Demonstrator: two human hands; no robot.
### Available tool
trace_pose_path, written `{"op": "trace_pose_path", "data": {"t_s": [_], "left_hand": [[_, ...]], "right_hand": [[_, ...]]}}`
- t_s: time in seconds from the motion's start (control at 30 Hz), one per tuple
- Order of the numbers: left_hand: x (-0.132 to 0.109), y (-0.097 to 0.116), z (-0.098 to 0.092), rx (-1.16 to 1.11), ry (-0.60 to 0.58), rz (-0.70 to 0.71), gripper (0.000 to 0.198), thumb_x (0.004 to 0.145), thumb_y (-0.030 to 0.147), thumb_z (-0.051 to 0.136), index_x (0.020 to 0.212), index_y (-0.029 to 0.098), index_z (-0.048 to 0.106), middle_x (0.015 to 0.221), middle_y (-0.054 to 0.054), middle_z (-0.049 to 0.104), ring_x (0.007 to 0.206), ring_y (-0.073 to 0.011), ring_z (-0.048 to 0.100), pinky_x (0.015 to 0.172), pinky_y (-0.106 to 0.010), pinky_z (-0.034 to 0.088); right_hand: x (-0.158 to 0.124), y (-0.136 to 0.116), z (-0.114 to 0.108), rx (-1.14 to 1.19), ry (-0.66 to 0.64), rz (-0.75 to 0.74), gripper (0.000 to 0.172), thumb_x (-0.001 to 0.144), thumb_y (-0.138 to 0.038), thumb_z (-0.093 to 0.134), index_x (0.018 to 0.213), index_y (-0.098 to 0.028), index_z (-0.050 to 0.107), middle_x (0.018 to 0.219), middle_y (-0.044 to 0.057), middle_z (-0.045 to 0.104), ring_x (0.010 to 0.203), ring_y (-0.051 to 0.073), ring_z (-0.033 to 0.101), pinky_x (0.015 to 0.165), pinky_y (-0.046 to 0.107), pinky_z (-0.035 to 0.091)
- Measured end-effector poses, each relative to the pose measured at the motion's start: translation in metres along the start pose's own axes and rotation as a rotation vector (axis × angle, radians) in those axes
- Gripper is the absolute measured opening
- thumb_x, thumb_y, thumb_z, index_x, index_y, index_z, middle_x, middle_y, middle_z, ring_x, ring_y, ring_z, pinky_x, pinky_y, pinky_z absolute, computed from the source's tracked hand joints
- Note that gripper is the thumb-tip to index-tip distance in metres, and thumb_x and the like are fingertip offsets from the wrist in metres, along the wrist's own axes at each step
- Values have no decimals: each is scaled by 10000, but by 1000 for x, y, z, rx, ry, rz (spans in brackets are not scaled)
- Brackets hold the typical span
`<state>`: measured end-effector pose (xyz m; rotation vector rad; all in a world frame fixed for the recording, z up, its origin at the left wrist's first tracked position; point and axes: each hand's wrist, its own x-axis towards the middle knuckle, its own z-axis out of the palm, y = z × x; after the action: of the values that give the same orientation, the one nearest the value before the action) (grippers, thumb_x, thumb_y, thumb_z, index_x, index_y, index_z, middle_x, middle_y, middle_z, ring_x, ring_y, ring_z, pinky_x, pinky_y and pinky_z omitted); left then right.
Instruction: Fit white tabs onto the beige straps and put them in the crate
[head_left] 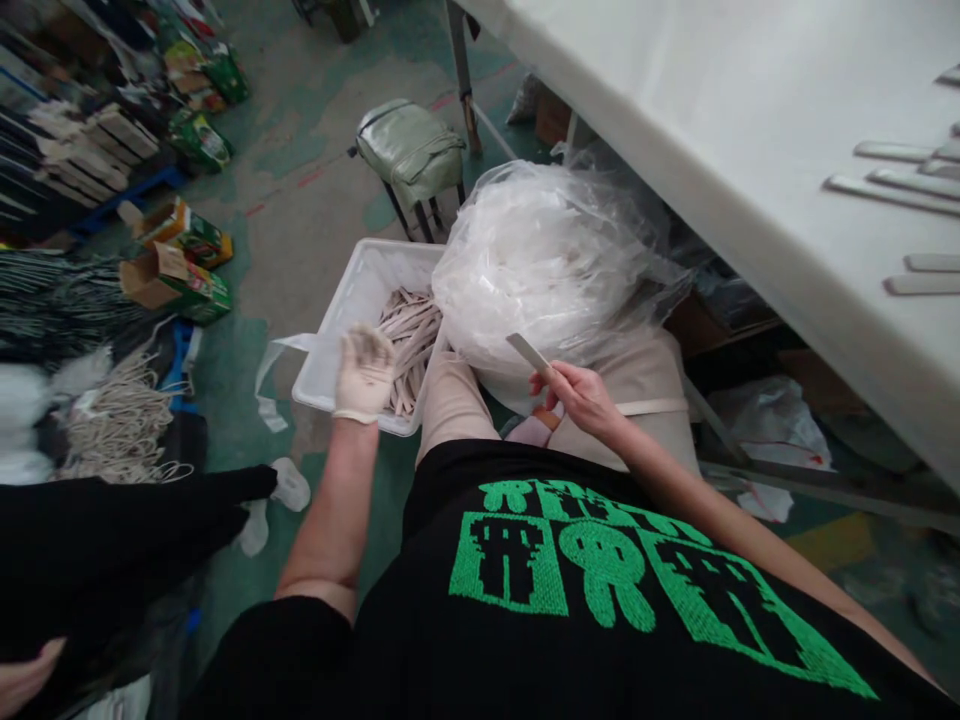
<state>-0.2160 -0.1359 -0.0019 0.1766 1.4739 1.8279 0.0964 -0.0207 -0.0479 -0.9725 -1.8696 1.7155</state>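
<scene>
My left hand (pixel 364 372) wears a white glove with darkened fingertips. It hangs over the white plastic crate (pixel 337 320) and holds nothing I can see. The crate, resting at my knees, is filled with flat beige strips (pixel 409 350) like nail files. My bare right hand (pixel 577 393) pinches one such strip (pixel 527 353) between thumb and fingers. Just beyond that hand, a clear plastic bag (pixel 540 260) of pale, tangled material sits on my lap. More strips (pixel 892 195) lie on the white table (pixel 675 130) at upper right.
A co-worker's black sleeve (pixel 112 530) and bare hand (pixel 22 678) show at lower left. A stool with a grey-green cushion (pixel 409 150) stands beyond the crate. Cardboard boxes (pixel 176 275), coiled cord (pixel 127 420) and stacked goods line the left side of the green-painted floor.
</scene>
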Motion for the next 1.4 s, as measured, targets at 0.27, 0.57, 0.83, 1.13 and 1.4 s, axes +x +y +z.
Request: {"op": "trace_pose_path", "data": {"t_s": [0.27, 0.57, 0.83, 1.13, 1.4], "left_hand": [[-36, -101, 51, -412, 60, -426, 303, 984, 296, 520, 758, 224, 708, 807, 34, 746, 814, -75, 698, 1035, -326, 494], [-49, -100, 64, -354, -54, -517, 283, 987, 226, 473, 874, 250, 732, 1006, 1, 762, 1132, -152, 658, 1060, -368, 474], [-48, -105, 67, -371, 54, -525, 187, 937, 311, 599, 805, 211, 686, 837, 1, 749, 1005, -155, 701, 1040, -393, 485], [-57, -106, 74, -331, -39, -452, 167, 934, 341, 600, 898, 220, 709, 1053, -40, 757, 1246, -212, 598, 1071, -404, 476], [-72, -118, 81, -264, -60, -408, 127, 857, 259, 703, 952, 175, 696, 1059, -72, 751, 1124, -226, 671, 1044, -395, 499]], "right_hand": [[-23, -20, 13, -501, -204, 62, 402, 970, -424, 421, 768, -195, 682, 644, 32, 676, 585, 160, 603, 556, 249, 365], [-21, -20, 24, -619, -214, 58, 360, 964, -389, 459, 699, -205, 618, 585, 12, 624, 578, 159, 559, 563, 256, 306], [-20, -19, 23, -554, -207, 128, 368, 978, -382, 436, 725, -209, 641, 553, -1, 619, 547, 153, 566, 562, 255, 323], [-8, -26, 30, -688, -176, 144, 335, 980, -360, 463, 767, -210, 674, 662, 27, 686, 614, 170, 596, 558, 265, 303], [1, -27, 38, -608, -255, 186, 346, 998, -348, 444, 780, -208, 673, 680, 16, 702, 536, 144, 589, 523, 258, 313]]}}
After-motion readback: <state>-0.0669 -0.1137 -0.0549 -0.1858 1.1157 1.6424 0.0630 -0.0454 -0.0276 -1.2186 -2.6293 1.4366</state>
